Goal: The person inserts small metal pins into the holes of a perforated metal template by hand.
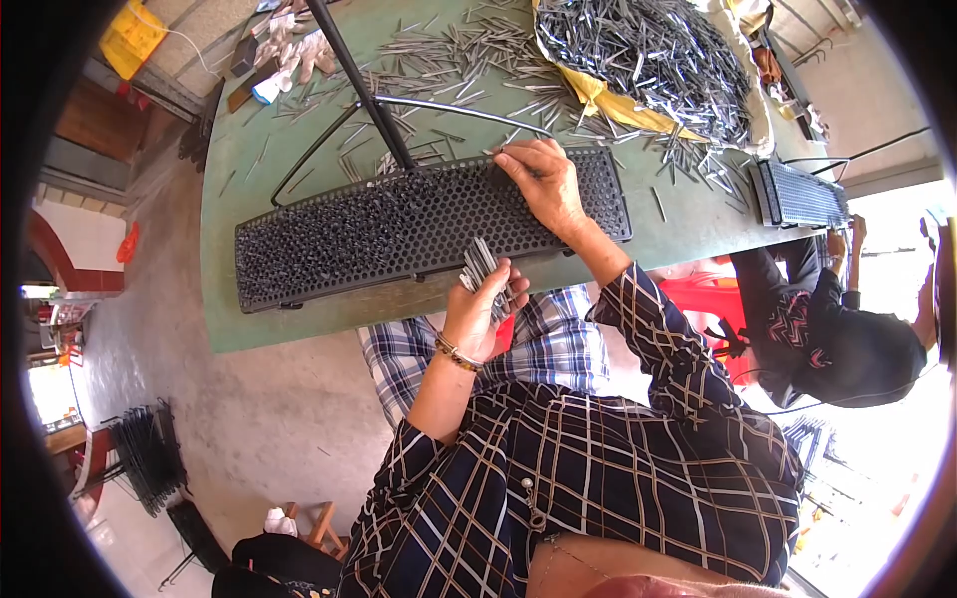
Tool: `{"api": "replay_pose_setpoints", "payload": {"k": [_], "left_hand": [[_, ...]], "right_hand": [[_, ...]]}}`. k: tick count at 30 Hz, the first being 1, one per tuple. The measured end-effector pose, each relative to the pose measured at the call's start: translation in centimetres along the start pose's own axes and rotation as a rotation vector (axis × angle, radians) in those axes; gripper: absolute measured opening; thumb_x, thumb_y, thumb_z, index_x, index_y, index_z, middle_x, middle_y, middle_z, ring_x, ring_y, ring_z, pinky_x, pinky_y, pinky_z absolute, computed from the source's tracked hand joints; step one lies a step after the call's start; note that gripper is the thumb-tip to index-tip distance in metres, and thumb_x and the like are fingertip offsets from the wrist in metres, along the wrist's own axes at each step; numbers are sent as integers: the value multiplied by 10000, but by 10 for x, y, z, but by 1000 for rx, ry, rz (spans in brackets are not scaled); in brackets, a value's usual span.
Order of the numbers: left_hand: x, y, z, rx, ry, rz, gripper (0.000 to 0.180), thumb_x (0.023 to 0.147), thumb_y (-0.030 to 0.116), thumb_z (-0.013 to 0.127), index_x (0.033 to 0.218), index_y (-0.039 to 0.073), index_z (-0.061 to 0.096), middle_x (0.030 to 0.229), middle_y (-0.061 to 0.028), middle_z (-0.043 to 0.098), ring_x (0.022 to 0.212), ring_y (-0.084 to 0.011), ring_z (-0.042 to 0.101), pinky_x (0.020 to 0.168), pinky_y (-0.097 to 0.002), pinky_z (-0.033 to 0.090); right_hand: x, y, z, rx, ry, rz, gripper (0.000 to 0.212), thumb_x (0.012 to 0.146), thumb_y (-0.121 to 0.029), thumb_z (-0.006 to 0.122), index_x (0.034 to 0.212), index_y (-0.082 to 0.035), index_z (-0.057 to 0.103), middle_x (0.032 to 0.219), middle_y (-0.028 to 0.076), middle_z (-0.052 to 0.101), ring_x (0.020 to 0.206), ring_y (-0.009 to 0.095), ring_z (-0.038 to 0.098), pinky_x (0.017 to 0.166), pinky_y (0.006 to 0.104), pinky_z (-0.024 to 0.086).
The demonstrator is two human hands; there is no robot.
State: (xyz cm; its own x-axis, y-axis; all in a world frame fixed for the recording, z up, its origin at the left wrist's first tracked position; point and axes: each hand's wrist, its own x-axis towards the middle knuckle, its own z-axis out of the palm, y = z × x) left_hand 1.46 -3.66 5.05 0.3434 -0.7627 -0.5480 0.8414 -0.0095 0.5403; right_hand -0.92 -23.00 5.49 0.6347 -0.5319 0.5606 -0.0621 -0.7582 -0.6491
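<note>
A long black rack point(454, 214), its top full of round holes, lies along the near edge of the green table. Dark pieces point(319, 239) fill the holes over its left part, while the holes to the right show bare. My left hand point(477, 314) is closed around a bundle of thin grey strips point(480, 264), upright just in front of the rack. Over the rack's right half, my right hand point(543, 184) is bent with thumb and fingers pinched together. Whatever lies between those fingertips is too small to make out.
Loose strips point(449, 45) are scattered across the green table point(234, 324). A large heap of strips point(648, 60) lies on yellow-edged sacking at the far right. A black metal frame point(359, 80) rises behind the rack. At right, another person point(837, 339) works at a similar rack point(802, 194).
</note>
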Motion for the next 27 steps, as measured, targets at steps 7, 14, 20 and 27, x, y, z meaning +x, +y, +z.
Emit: {"api": "replay_pose_setpoints", "payload": {"k": [7,14,20,27], "left_hand": [[-2,-3,2,1,19,-47,160,846,159,639,955,51,591,871,-47,618,794,-175,631,669,-305,536],[-3,-5,-1,2,8,-42,163,850,156,635,967,53,590,881,-51,622,796,-178,633,670,-305,535],[-2,-4,0,5,-1,-48,162,852,156,632,969,53,591,876,-52,623,795,-176,632,672,-305,534],[-2,-4,0,12,-9,-37,157,855,152,626,970,50,591,869,-48,621,786,-172,630,673,-306,534]], "right_hand": [[1,-1,3,-37,5,-32,136,790,-151,670,884,-55,688,888,47,661,841,218,561,785,316,432],[-4,-3,4,-81,-24,-28,141,776,-158,680,881,-66,693,893,41,660,839,218,558,796,324,432],[-5,3,7,-26,2,-7,165,755,-198,690,864,-74,700,888,30,660,839,227,537,817,348,397],[-4,-2,7,-117,-33,-20,162,727,-211,711,836,-92,697,914,5,640,861,225,534,817,357,398]]}}
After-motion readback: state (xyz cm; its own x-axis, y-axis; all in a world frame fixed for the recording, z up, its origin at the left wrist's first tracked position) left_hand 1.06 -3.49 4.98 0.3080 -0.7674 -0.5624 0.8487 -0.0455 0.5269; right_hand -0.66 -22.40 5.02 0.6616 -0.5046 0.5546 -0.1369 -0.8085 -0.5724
